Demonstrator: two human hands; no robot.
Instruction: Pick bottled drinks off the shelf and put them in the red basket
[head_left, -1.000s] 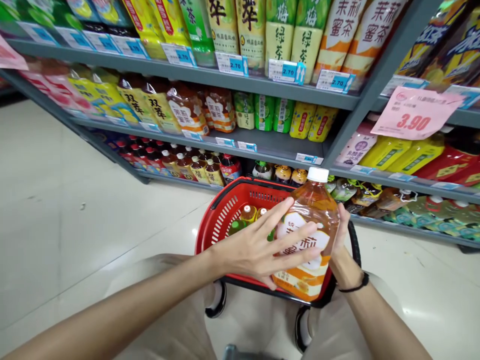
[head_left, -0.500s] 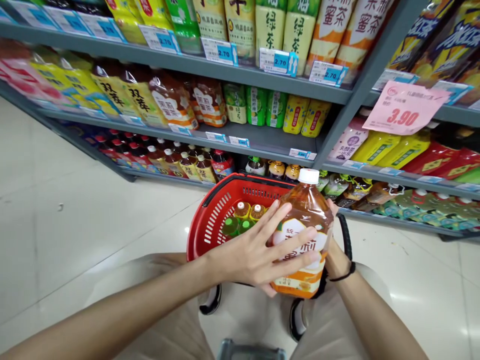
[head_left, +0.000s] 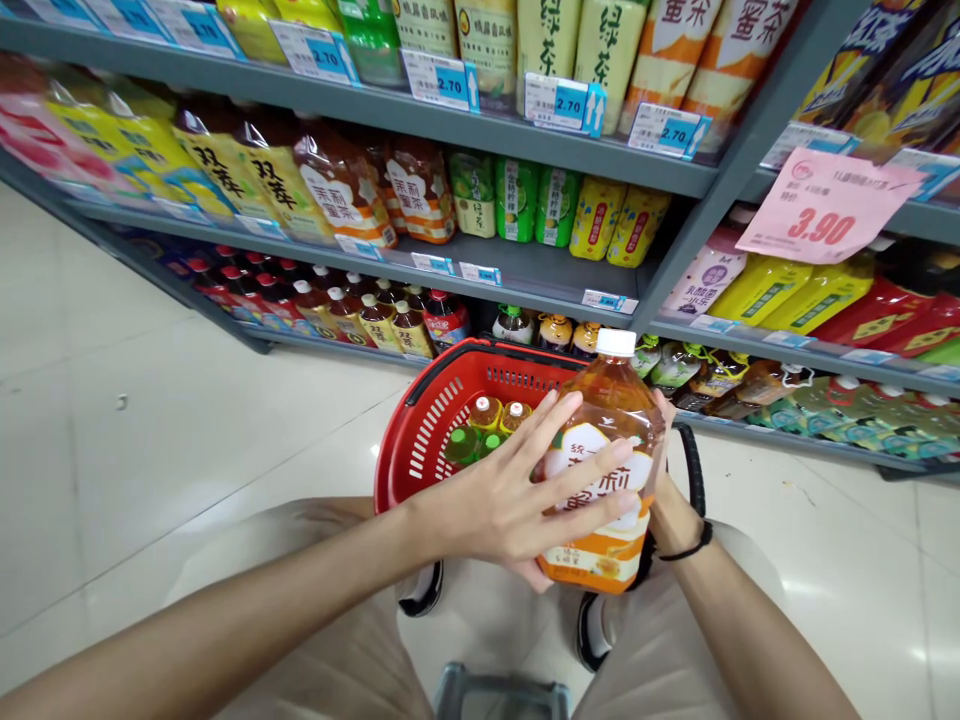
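A large amber tea bottle [head_left: 611,420] with a white cap and an orange-and-white label is held upright between both hands, over the near rim of a red shopping basket [head_left: 435,420]. My left hand [head_left: 517,500] lies across the label's front, fingers spread and pressed on it. My right hand [head_left: 664,480] grips the bottle's far side and is mostly hidden behind it; a black band circles that wrist. Inside the basket stand several smaller bottles [head_left: 484,425] with yellow and green caps.
Grey shelves [head_left: 525,280] packed with bottled drinks and blue price tags run across the back. A pink 3.90 sign [head_left: 825,205] hangs at right. Pale tiled floor [head_left: 150,430] spreads to the left. My knees and black shoes are below the basket.
The bottle and both hands have shifted slightly left and lower toward the basket; the view tilted a little. Grip is unchanged.
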